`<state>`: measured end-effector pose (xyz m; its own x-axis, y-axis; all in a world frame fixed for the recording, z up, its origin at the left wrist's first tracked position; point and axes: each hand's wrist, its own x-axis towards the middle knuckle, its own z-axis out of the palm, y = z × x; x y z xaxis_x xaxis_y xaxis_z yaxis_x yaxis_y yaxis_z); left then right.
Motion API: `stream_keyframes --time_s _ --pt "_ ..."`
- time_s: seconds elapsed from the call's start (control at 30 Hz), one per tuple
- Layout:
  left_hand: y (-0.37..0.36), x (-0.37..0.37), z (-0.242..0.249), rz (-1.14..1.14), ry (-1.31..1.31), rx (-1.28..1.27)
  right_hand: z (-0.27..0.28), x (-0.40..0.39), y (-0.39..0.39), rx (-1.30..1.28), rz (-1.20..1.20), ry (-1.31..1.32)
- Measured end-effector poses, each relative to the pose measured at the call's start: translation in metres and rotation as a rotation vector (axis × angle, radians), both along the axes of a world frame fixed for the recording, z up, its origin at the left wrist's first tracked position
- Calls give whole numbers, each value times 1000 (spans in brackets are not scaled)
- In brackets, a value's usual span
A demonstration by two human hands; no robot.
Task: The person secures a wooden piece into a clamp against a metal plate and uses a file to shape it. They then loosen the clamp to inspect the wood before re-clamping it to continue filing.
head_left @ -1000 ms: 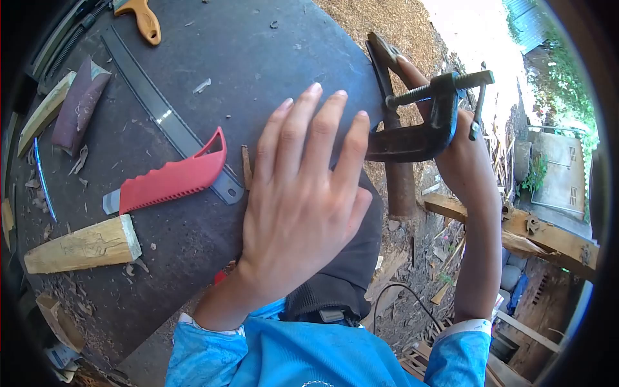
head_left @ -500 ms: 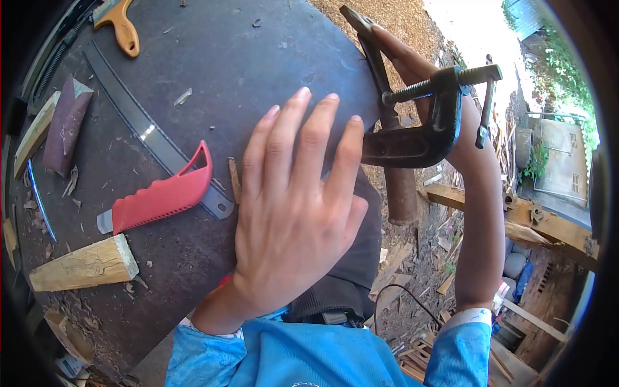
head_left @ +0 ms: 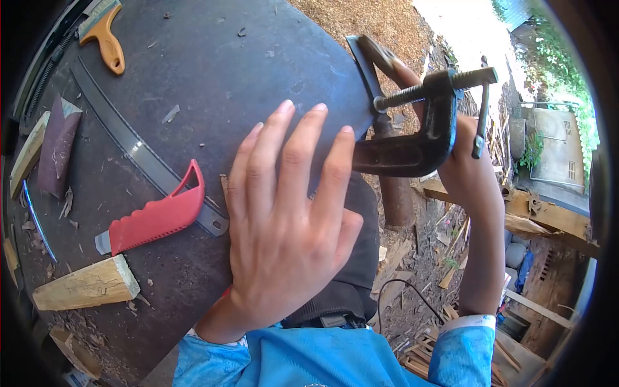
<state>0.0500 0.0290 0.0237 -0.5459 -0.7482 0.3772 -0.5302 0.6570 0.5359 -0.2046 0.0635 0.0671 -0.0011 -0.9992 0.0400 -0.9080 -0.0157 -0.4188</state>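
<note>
My left hand (head_left: 287,216) is open, palm down, its fingers spread over the near right part of the dark tabletop (head_left: 213,71). Beside its fingertips, a black C-clamp (head_left: 438,129) sits at the table's right edge, its threaded screw running across. A flat dark metal strip (head_left: 366,71) stands out by the screw tip, and a rusty pipe (head_left: 396,200) shows below the clamp. Behind the clamp is my right hand (head_left: 412,84), partly hidden by it, fingers stretched out next to the strip. I see nothing gripped in either hand.
On the table lie a red-handled tool (head_left: 158,219), a curved metal strip (head_left: 122,135), a wood wedge (head_left: 87,284), a sandpaper-wrapped block (head_left: 58,145), and an orange-handled scraper (head_left: 106,42). Wood shavings cover the ground beyond; a timber beam (head_left: 548,216) lies at right.
The view has shifted slightly, so the tabletop things appear lower and further left. My right fingers have come away from the flat strip, leaving more of it showing. My left hand stays spread.
</note>
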Motion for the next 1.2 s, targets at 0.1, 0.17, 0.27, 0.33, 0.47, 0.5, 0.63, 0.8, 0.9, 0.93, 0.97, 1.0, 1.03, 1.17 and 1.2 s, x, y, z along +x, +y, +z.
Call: stream_keyframes --time_s 0.1,0.17,0.27,0.33,0.47,0.5,0.63,0.8,0.9,0.93,0.97,1.0,1.03,1.17,1.2 --pt "0 -3 1 -4 -10 1 -1 1 -1 21 -20 18" --pt "0 -3 3 -4 -67 -14 -1 16 -33 -83 12 -7" --pt "3 -2 3 2 -62 -18 -11 -1 -36 -69 47 -46" --pt "2 1 4 8 -51 -21 1 3 -17 25 -33 -21" --pt "2 0 4 5 -53 -6 2 9 -14 -24 -8 9" --pt "2 0 5 10 -68 -12 -15 3 -36 -123 61 36" --pt "1 2 8 -1 -91 10 -21 -5 -37 -146 110 20" --pt "1 0 5 5 -69 25 -7 -3 -9 -52 65 10" --pt "2 -4 7 14 -110 -1 -12 1 -36 -83 91 -7" --pt "2 -3 8 18 -113 -5 -15 -1 -43 -90 104 -31" --pt "2 -2 7 19 -117 -6 -18 -4 -50 -97 118 -55" --pt "2 -1 6 24 -103 -14 -11 -3 -41 -61 85 -72" --pt "4 -1 4 27 -93 -12 -3 -4 -32 -5 54 -69" --pt "3 -4 3 52 -79 -27 14 -7 -14 77 29 -7" --pt "3 -5 4 59 -100 -30 12 -7 -18 45 54 7"
